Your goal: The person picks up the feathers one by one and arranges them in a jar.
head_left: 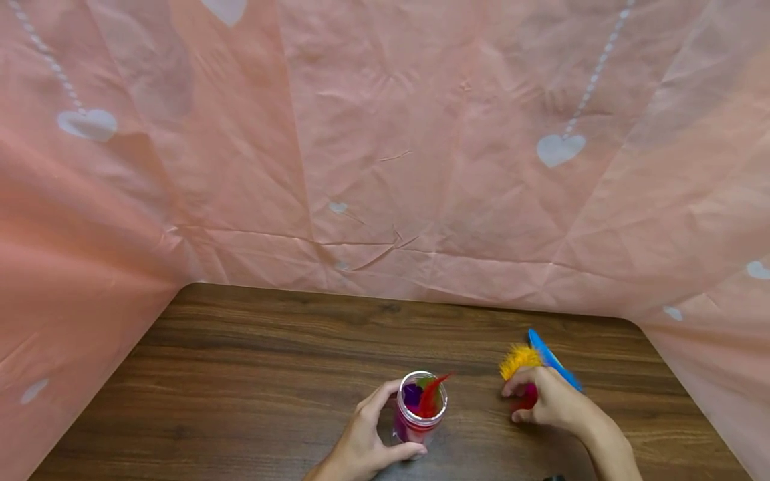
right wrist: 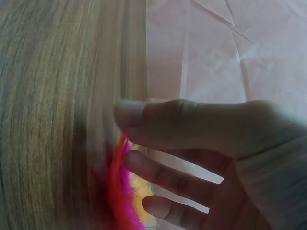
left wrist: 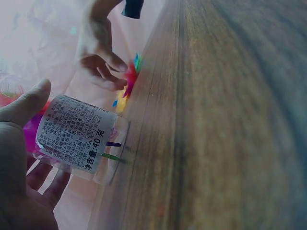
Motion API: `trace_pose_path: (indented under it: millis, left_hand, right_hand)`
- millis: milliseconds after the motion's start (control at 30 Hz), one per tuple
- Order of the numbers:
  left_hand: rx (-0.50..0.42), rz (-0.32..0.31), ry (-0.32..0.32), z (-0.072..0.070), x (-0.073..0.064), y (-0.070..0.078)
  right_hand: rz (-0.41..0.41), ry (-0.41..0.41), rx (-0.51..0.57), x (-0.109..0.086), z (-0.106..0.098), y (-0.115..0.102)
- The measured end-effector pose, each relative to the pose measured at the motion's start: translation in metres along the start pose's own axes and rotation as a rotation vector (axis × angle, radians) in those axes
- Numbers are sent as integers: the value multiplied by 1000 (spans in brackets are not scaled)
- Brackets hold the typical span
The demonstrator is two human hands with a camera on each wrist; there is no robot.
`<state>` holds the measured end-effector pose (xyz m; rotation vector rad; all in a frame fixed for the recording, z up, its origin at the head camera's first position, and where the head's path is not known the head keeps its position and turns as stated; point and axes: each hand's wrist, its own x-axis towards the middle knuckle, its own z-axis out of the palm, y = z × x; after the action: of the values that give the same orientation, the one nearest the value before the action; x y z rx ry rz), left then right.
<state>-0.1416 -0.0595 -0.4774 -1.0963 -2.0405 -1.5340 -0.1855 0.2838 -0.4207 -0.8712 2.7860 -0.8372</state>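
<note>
In the head view my left hand (head_left: pixel 363 431) grips a clear plastic jar (head_left: pixel 410 431) standing upright on the table, thumb and fingers around its side. Purple, green and red feathers (head_left: pixel 430 401) fill the jar, and one red tip pokes above the rim. The left wrist view shows a white printed label (left wrist: pixel 76 134) on the jar. My right hand (head_left: pixel 550 401) hovers low over loose feathers, its thumb and fingers bent and apart. Beneath it lie a yellow feather (head_left: pixel 519 361), a blue feather (head_left: pixel 553 359), and a magenta feather (right wrist: pixel 126 187) beside a red feather (right wrist: pixel 116 191).
The brown wood-grain table (head_left: pixel 252 374) is bounded at the back and sides by a pink cloth (head_left: pixel 385 167) printed with pale hearts. A small black object (head_left: pixel 553 477) shows at the bottom edge near my right forearm.
</note>
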Motion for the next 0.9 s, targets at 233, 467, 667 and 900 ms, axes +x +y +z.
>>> trace_pose_path:
  millis: [233, 467, 667, 900]
  left_hand:
    - [-8, 17, 1, 2, 0, -1]
    - [-4, 8, -1, 0, 1, -1]
    - [-7, 7, -14, -1, 2, -1]
    - [-28, -3, -47, -4, 6, -1]
  right_hand:
    - [40, -29, 58, -1, 4, 2]
    - [101, -30, 64, 2, 4, 0]
    - [111, -27, 74, 1, 5, -1]
    - [132, -45, 93, 1, 5, 0]
